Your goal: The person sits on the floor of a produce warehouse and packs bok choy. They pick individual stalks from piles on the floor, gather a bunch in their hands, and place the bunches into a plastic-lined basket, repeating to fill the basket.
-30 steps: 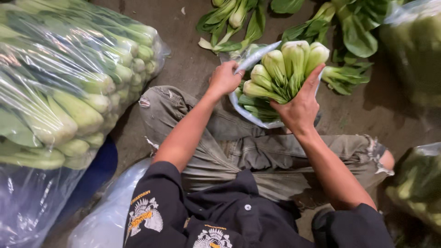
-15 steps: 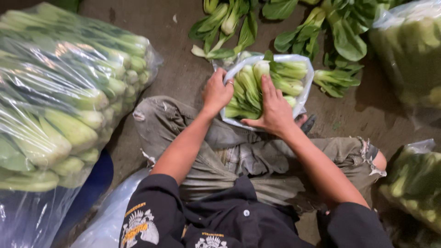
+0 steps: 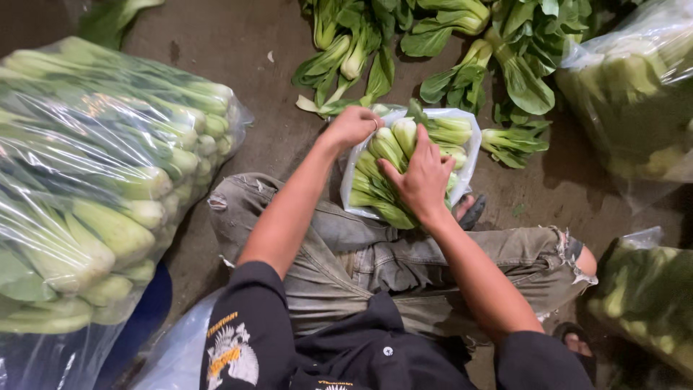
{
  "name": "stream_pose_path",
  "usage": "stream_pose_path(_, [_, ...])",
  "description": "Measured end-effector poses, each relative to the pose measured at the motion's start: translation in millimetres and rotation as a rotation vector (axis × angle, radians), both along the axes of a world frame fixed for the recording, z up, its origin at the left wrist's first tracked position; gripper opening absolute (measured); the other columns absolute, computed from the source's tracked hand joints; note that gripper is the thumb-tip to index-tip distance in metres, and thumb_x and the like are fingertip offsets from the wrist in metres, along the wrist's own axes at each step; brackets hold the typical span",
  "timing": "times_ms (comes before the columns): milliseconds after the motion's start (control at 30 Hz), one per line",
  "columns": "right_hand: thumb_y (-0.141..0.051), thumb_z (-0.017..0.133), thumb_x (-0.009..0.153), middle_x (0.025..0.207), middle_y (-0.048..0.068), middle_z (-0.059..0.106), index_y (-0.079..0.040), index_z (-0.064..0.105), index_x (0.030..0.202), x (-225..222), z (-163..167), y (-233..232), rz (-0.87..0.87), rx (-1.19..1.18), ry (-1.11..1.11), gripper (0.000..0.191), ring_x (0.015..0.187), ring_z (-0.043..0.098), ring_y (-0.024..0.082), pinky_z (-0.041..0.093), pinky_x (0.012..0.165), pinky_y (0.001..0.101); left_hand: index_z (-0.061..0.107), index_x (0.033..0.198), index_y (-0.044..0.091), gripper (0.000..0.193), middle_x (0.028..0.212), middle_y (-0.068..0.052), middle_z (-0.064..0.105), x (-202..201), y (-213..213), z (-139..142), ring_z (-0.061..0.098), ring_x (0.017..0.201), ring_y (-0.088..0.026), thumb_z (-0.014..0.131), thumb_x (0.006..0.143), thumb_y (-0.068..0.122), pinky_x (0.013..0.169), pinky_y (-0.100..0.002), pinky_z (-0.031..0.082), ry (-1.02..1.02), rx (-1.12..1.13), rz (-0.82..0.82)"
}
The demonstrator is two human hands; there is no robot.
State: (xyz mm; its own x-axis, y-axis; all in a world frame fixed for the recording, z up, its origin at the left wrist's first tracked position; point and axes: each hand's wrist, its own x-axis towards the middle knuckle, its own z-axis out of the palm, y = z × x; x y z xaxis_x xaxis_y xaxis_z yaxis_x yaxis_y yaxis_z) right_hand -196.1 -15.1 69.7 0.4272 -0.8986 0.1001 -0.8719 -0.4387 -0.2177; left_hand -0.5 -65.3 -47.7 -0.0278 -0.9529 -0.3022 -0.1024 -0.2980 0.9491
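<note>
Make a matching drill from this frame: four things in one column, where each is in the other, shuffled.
Things
1. left hand
2. right hand
3. big filled bag
4. loose greens

Places
A. scattered on the ground at the top of the view
B. lying flat on the stalks inside the small clear bag
C. at the far left, packed with pale-stemmed greens
D. gripping the small bag's upper left edge

Pairs: 1-D, 2-B, 3-C, 4-A
</note>
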Motion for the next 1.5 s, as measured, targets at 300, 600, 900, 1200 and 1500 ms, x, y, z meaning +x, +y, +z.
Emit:
stream_pose_path(300, [-0.057, 0.072, 0.089, 0.132, 0.016, 0.063, -0.005, 0.038, 0.155, -14.1, 1.8, -75.3, 0.331, 0.317, 0.178, 0.091, 0.122, 0.056, 0.035, 0.039, 0.094, 0.055, 0.068, 0.108, 0.021, 0.015, 0.103, -0.004, 0.073, -22.6, 32.5, 77.0, 0.071, 0.089, -0.037, 0.06, 0.101, 0.031, 0.07, -0.051, 0.054, -0.517, -0.318, 0.257])
stream_pose_path(600, [-0.054, 0.081, 0.077, 0.125, 0.017, 0.064, -0.013, 0.042, 0.15, -1.7, 31.0, -75.7, 0.275, 0.396, 0.164, 0.092, 0.118, 0.056, 0.033, 0.039, 0.104, 0.0495, 0.064, 0.115, 0.019, 0.017, 0.106, -0.007, 0.069, -24.2, 38.7, 68.0, 0.068, 0.09, -0.04, 0.056, 0.103, 0.029, 0.071, -0.052, 0.052, -0.538, -0.294, 0.348])
stream_pose_path(900, [-0.033, 0.076, 0.082, 0.137, 0.007, 0.064, -0.012, 0.048, 0.145, -5.2, 2.9, -77.8, 0.597, 0.144, 0.165, 0.072, 0.126, 0.057, 0.028, 0.042, 0.097, 0.0533, 0.064, 0.113, 0.014, 0.012, 0.103, -0.009, 0.064, -20.0, 41.0, 64.6, 0.067, 0.09, -0.033, 0.063, 0.102, 0.016, 0.075, -0.043, 0.053, -0.413, -0.55, 0.367])
stream_pose_path(1200, [-0.051, 0.075, 0.083, 0.123, 0.012, 0.069, -0.013, 0.064, 0.13, 12.3, 2.4, -161.1, 0.802, 0.316, 0.117, 0.062, 0.118, 0.06, 0.033, 0.045, 0.099, 0.0512, 0.064, 0.114, 0.012, 0.011, 0.102, -0.009, 0.064, -28.9, 28.8, 76.2, 0.067, 0.088, -0.032, 0.062, 0.105, 0.017, 0.073, -0.042, 0.053, -0.449, -0.532, 0.422])
stream_pose_path(1500, [-0.007, 0.067, 0.103, 0.153, 0.027, 0.051, 0.008, 0.054, 0.144, -36.2, 74.3, 7.2, 0.298, -0.263, -0.341, 0.046, 0.145, 0.05, 0.045, 0.024, 0.128, 0.064, 0.057, 0.111, 0.006, 0.039, 0.089, -0.01, 0.069, -10.3, 67.0, 50.4, 0.068, 0.081, -0.027, 0.077, 0.091, 0.033, 0.075, -0.04, 0.055, -0.329, -0.096, 0.475])
